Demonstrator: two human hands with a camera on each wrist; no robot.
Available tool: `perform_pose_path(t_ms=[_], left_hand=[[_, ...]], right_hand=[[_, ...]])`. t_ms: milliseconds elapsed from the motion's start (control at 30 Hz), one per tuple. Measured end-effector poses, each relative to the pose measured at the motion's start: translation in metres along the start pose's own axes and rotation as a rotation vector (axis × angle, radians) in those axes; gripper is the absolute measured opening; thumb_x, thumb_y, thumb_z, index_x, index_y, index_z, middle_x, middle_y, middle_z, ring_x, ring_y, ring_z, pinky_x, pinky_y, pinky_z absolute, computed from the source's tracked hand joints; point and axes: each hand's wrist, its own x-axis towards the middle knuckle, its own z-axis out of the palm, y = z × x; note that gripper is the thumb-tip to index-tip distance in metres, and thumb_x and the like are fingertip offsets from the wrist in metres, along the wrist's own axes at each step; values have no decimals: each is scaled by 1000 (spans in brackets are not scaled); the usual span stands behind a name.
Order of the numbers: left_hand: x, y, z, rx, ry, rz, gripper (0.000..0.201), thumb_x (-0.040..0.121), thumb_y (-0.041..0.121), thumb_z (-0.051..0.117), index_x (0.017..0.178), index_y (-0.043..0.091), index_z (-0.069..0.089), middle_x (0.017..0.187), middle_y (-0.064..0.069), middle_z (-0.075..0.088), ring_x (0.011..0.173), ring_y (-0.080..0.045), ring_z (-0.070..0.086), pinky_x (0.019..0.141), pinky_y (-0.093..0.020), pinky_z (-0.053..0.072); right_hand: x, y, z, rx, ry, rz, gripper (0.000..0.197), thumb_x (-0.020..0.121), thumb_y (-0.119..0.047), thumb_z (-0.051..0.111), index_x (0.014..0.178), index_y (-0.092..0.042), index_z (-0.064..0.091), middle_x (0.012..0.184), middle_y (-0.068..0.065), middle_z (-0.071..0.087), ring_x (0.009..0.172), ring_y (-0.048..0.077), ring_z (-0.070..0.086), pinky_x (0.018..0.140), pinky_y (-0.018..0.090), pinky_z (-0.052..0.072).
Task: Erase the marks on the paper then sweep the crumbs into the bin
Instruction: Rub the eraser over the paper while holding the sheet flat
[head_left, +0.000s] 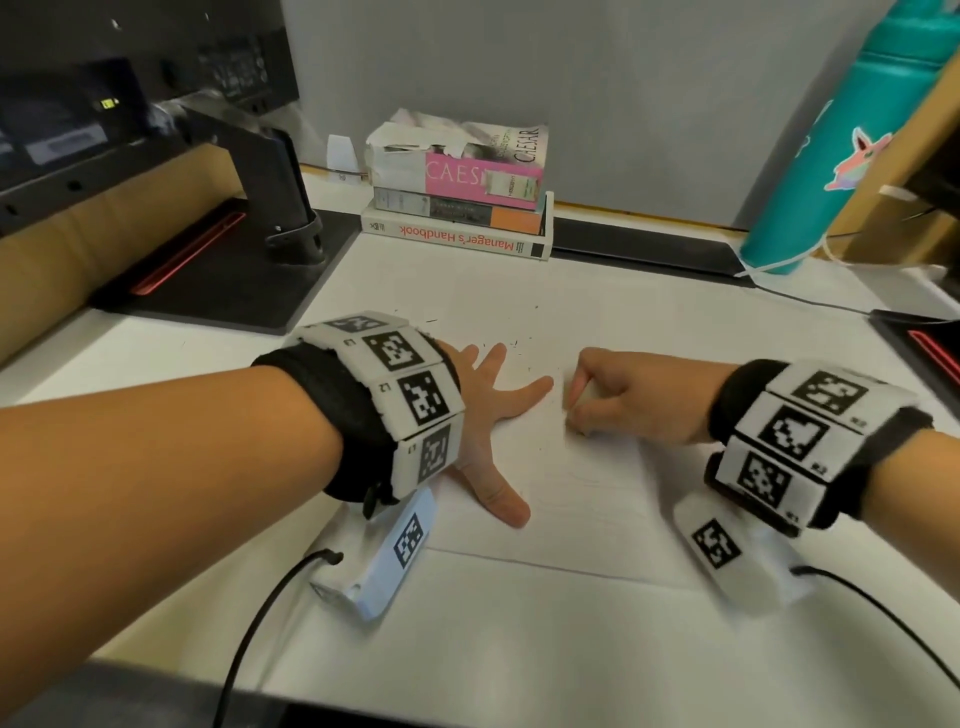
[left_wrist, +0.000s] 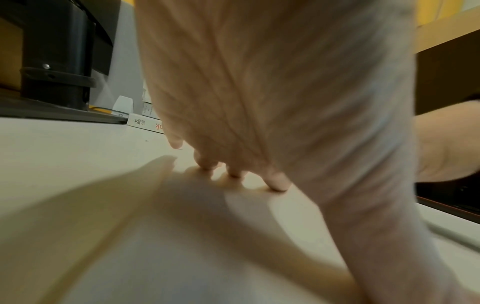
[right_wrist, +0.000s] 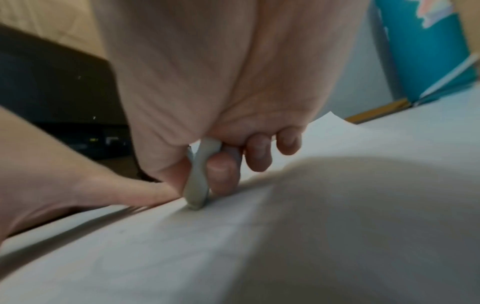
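Faintly marked paper (head_left: 587, 483) w/ dark crumbs (head_left: 498, 332), corner curled.

A white worktop (head_left: 519, 649) runs back to a plain grey wall (head_left: 649, 93). At the far left stands a black monitor (head_left: 130, 78) on a black stand (head_left: 270, 176), whose flat base (head_left: 218, 280) carries a red stripe. Behind it shows a tan wooden panel (head_left: 62, 249). Against the wall lies a stack of three books (head_left: 457, 192), the lowest with a white spine and red lettering. A dark strip (head_left: 644, 249) lies along the wall's foot. At the right stands a teal bottle (head_left: 841, 135) with a sticker, beside a wooden shelf (head_left: 914, 156). A thin black cable (head_left: 810, 301) crosses the worktop there. The light is even and soft.
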Motion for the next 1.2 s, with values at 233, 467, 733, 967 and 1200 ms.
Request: perform_pose_path(t_ms=[233,467,733,967,1200], left_hand=[[-1,3,-1,29,2,-5,127,54,85,57,137,48,-31,155,-7,-29,146,-32,-13,113,-55,-2],[-2,7,-6,63,-35,-10,123,56,84,58,134,53,-33,154,-12,-29,145,-36,-12,114,-56,0],[-4,10,-11,104,-58,-16,120,59,82,58,132,55,-33,154,-13,-29,146,-37,-9,113,-56,1],[-4,11,-11,105,-52,-25,120,58,83,58,133,55,-31,154,-14,-28,146,-37,-5,113,-55,3],[-6,13,-12,107,-46,-26,119,60,82,58,133,54,-32,154,-14,-28,146,-37,-4,114,-54,3]], right_hand=[[-3,2,4,-2,8,-22,14,86,-27,58,80,-32,46,77,-12,54,75,9,52,69,23,43],[-6,4,8,-21,-28,-62,16,84,-29,59,79,-33,45,80,-4,56,71,10,50,69,26,44],[-12,8,7,-26,-28,-64,12,86,-29,58,82,-31,46,82,-6,56,73,11,50,71,27,44],[-13,2,14,-31,-83,-116,23,86,-26,58,76,-39,41,74,-14,51,70,6,49,64,17,38],[-14,3,15,-83,-99,-139,17,85,-25,57,81,-35,43,78,-7,55,67,8,48,67,25,42]])
